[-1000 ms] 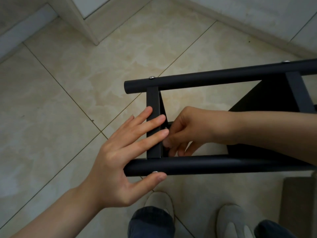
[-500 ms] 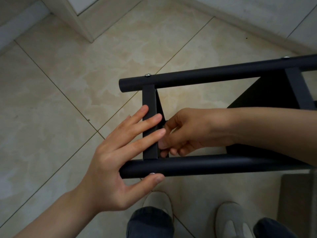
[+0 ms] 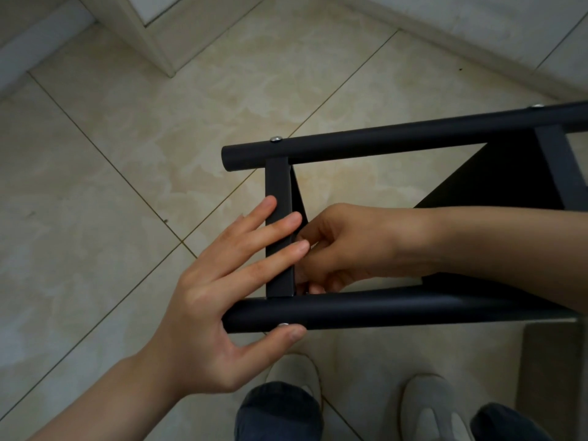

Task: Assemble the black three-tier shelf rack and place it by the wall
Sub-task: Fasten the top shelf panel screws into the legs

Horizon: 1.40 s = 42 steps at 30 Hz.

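One view, from the head camera, covers the whole job. The black metal shelf rack [image 3: 397, 144] lies on its side over the beige tiled floor [image 3: 127, 186], just in front of the person's feet. What supports its far end is out of frame. It sits well apart from the white wall [image 3: 461, 36] at upper right, so placement is not yet done. The left hand [image 3: 216, 297] is released and flat: straight fingers press across the flat black crossbar [image 3: 278, 186] near the rack's end, and the thumb touches the lower round black tube [image 3: 397, 310] just beside a silver screw head [image 3: 283, 325]. The right hand [image 3: 346, 246] reaches in from the inner side, fingers curled close against the crossbar's hidden face. Whether it pinches a nut, a screw or nothing cannot be told, since the crossbar and the left fingers cover the spot. Risks, in judgement: a small fastener worked blind could slip from the fingertips and drop to the tiles, or start crooked in its thread. The left hand braces by pressure alone, without a grasp, so the rack could twist or slide under turning force. Fingers near the joint of crossbar and tube could be nipped if the frame shifts.
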Motion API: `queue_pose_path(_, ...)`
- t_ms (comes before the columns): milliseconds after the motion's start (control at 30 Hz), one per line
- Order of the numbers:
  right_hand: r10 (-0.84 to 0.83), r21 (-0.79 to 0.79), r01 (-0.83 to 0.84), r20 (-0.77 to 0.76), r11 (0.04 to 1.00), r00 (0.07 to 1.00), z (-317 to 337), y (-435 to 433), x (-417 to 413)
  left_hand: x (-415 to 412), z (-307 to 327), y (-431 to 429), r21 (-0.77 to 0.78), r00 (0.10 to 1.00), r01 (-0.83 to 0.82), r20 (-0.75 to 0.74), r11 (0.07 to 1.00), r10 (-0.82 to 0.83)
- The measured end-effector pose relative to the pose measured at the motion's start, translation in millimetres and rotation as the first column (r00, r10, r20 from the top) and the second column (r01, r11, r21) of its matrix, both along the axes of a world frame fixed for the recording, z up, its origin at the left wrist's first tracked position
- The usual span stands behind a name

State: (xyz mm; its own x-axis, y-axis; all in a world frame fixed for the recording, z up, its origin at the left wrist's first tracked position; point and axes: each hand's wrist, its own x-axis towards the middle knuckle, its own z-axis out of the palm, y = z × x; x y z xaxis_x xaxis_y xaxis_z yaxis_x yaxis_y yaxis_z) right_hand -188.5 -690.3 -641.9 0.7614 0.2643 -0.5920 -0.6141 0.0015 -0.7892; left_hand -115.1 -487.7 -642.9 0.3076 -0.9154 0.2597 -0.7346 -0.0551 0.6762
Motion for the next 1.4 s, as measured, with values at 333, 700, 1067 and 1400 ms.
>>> queue_pose_path(333,0.011,-0.151,0.001,0.080,0.989,0.997,7.0,7.4,2.1,0.0,1.5,0.5,0.011,1.000,-0.002,0.010,1.000,0.002)
queue_pose_path(700,0.031,-0.157,-0.024,0.043,0.987,0.999,5.4,8.6,0.1,-0.1,-0.8,0.8,-0.002,1.000,0.000,-0.001,1.000,0.000)
queue_pose_path(1067,-0.045,-0.137,0.047,0.019,0.989,0.999,4.4,7.9,0.7,-1.3,0.4,0.3,-0.004,1.000,-0.008,-0.008,1.000,0.007)
queue_pose_path(1400,0.030,-0.090,-0.027,0.035,0.996,0.999,5.7,5.2,-1.1,-1.1,0.3,0.3,-0.007,1.000,-0.010,-0.006,1.000,0.010)
